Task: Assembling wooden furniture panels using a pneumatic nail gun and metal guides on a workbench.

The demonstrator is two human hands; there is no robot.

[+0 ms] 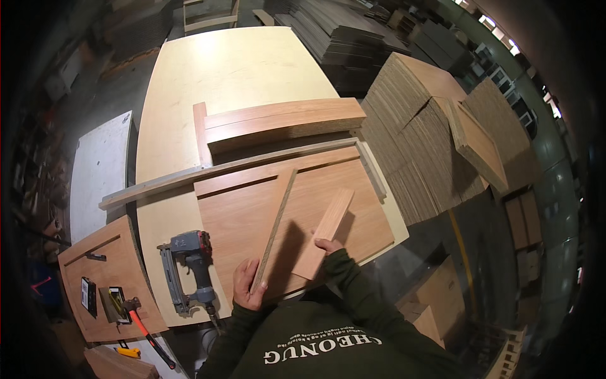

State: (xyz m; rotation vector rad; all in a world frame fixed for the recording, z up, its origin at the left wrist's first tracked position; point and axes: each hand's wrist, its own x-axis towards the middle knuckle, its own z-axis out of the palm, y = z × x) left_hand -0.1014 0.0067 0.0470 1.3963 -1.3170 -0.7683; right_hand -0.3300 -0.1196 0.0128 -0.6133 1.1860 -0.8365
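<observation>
My left hand (245, 285) is closed round the near end of a narrow chipboard strip (276, 221), which stands tilted on its edge. A second wood-grain strip (327, 230), its broad face up, is gripped by my right hand (329, 245) along its right side. Both strips are above a wood-grain panel (227, 240), on which they cast shadows. Along the panel's far side runs another wood-grain strip (246, 179). A grey nail gun (194, 268) lies left of the panel, near my left hand, with its hose running toward the table's front edge.
Behind the panel, a long wooden bar (158, 187) crosses the pale table (233, 63), with stacked strips (284, 120) beyond it. At left, a smaller panel (120, 259) carries a hammer (146, 328) and small boxes. Tall board stacks (404, 139) stand at right.
</observation>
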